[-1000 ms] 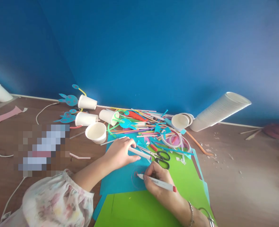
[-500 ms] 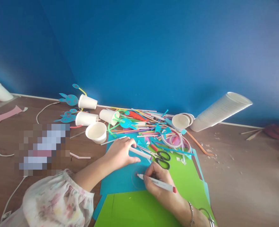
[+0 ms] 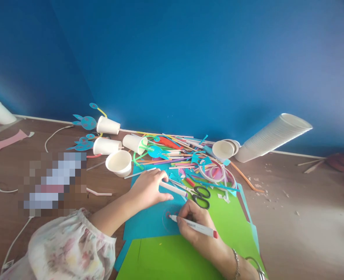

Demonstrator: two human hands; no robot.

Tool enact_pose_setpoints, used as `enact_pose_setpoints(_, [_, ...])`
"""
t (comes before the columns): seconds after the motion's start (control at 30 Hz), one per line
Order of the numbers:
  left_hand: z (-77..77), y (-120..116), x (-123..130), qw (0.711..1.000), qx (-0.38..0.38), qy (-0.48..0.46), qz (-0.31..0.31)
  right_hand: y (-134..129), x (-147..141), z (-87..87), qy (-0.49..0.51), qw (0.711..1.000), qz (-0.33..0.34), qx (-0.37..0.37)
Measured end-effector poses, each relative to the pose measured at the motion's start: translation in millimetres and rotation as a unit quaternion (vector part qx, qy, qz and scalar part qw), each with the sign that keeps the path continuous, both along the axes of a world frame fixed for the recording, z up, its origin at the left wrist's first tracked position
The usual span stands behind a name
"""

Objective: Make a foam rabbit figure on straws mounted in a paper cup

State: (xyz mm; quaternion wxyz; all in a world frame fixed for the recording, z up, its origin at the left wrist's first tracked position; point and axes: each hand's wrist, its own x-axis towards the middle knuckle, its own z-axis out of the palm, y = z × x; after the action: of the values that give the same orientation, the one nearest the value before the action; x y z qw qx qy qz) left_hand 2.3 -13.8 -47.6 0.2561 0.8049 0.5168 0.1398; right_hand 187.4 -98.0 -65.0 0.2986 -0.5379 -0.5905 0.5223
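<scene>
My right hand (image 3: 197,226) is closed around a white marker (image 3: 201,228) with a red end. Its tip touches a small red mark inside a faint round outline (image 3: 164,223) on the blue paper (image 3: 143,223). My left hand (image 3: 151,186) rests at the upper left of that paper, thumb and fingers apart. Between its thumb and fingers lies another white marker (image 3: 174,189) with a purple end, partly hidden by the hand. Black-handled scissors (image 3: 201,196) lie just beyond my right hand. Green paper (image 3: 160,258) lies under and in front of my right hand.
Loose straws, pens and paper scraps (image 3: 179,159) pile up behind my hands, with tape rolls (image 3: 211,175) at their right. White paper cups (image 3: 118,163) stand or lie at the left, some with blue animal cutouts (image 3: 88,123). A tall cup stack (image 3: 272,138) leans at the blue wall (image 3: 172,70).
The red marker's tip has shifted very slightly at the small red mark. My left hand and the things around it have stayed put.
</scene>
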Motion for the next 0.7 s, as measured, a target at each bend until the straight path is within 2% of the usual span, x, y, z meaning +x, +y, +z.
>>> enact_pose_setpoints(0.7, [3.6, -0.5, 0.3, 1.000, -0.007, 0.005, 0.003, -0.4, 1.7, -2.7, 0.003, 1.000, 0.011, 0.005])
